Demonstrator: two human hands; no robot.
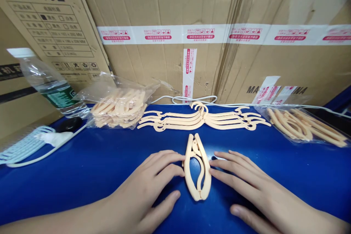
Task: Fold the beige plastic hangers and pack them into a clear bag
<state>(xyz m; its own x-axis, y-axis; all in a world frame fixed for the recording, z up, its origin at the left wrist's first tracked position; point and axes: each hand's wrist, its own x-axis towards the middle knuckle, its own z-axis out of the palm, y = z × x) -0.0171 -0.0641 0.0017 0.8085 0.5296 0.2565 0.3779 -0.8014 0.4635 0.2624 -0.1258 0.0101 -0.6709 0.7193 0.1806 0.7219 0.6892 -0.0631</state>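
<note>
From where I stood, the left hand (156,181) lay palm down, its forearm slanting from the lower left, fingers bent and fingertips against the near-side flank of the folded hanger (188,170). The right hand (256,184) mirrored it from the lower right, its fingers straighter, the tips at the hanger's other flank. Both hands were open, thumbs spread away and gripping nothing. The hanger lay flat on the blue tabletop (68,186) between them, its narrow end pointing away, just before a row of opened hangers (182,121).
</note>
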